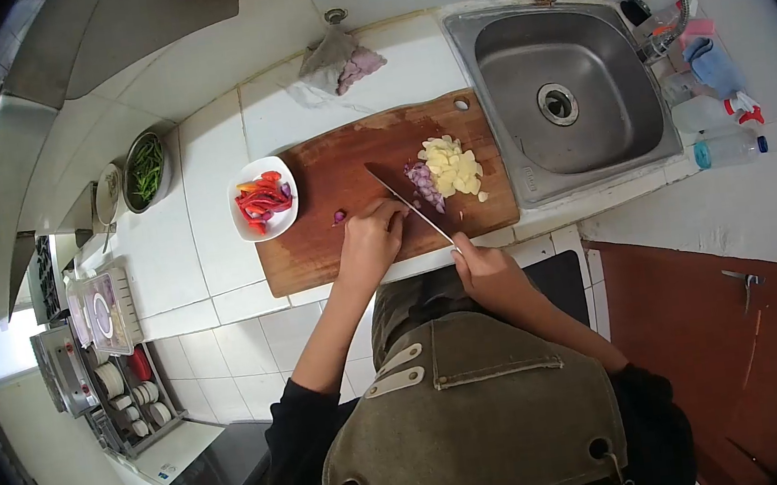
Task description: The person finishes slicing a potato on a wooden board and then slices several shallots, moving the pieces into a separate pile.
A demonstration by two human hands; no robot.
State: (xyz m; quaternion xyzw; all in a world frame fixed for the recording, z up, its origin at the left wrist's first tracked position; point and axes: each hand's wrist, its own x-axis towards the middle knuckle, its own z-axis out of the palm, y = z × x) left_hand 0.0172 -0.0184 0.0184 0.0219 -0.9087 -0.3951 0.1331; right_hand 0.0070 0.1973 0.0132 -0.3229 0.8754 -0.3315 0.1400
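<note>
White counter, wooden board; over it the right hand clamps the knife; whether the bunched left hand pinches anything, I cannot tell. From the knife, pale slices crowd two o'clock, sink beyond; chilli bowl at nine.

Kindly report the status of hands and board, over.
Right hand holds knife. Left hand beside knife, hold unclear. Board bears cut pieces. Bowl at left edge, apart from knife.
</note>
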